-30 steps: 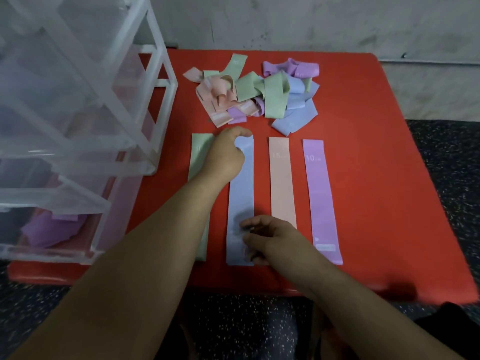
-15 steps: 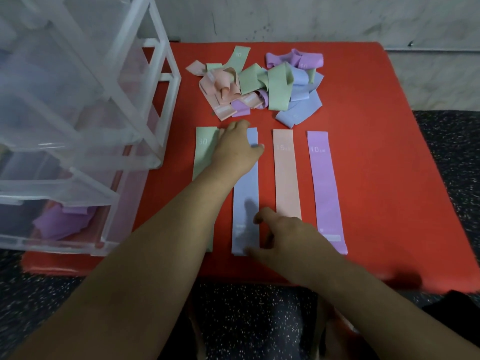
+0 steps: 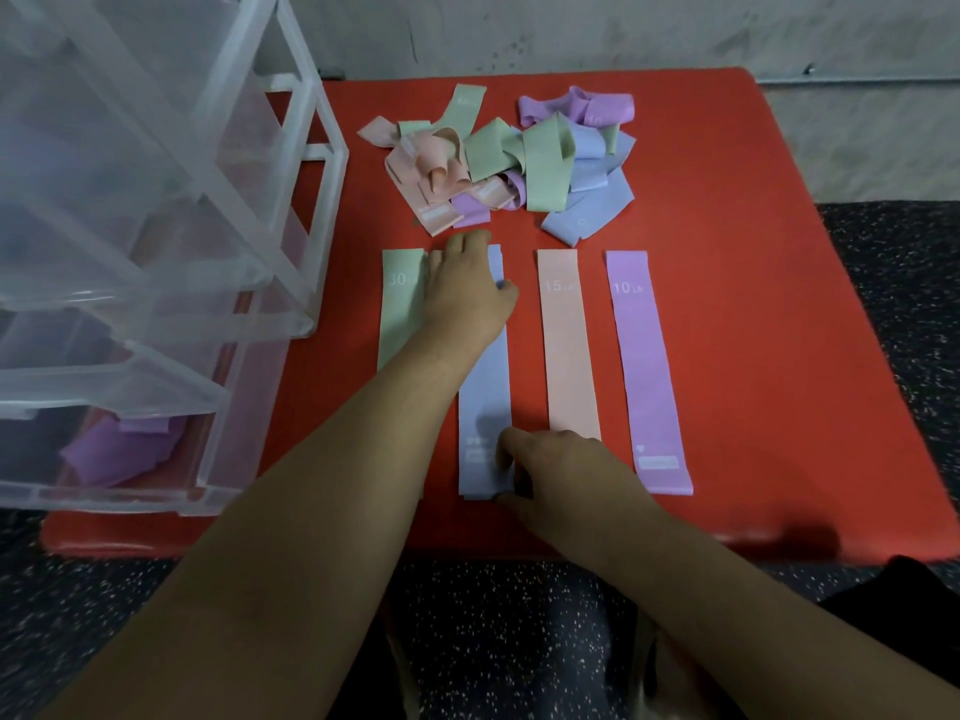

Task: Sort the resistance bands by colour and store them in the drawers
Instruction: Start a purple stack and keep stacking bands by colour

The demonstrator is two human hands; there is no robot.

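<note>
The lowest drawer [image 3: 205, 449] holds some stored purple bands [image 3: 119, 449]. In a row lie a green band [image 3: 402, 304], blue band [image 3: 485, 397], pink band [image 3: 569, 345] and purple band [image 3: 644, 366]. The left hand [image 3: 467, 293] presses the blue band's far end with straight fingers. The right hand [image 3: 561, 470] touches its near end, but I cannot tell its grip. The mixed pile [image 3: 509, 158] behind is unsorted.

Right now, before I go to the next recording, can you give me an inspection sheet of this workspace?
Surface: red table.
Job's things: green band, blue band, pink band and purple band lie flat side by side; mixed pile of bands behind them; clear drawer unit at left, stored purple bands in its lowest drawer.
Clutter: nothing seen.
Hands: left hand presses the blue band's far end; right hand touches its near end, grip unclear.
Cables: nothing seen.
Surroundings: grey wall behind, speckled dark floor.
</note>
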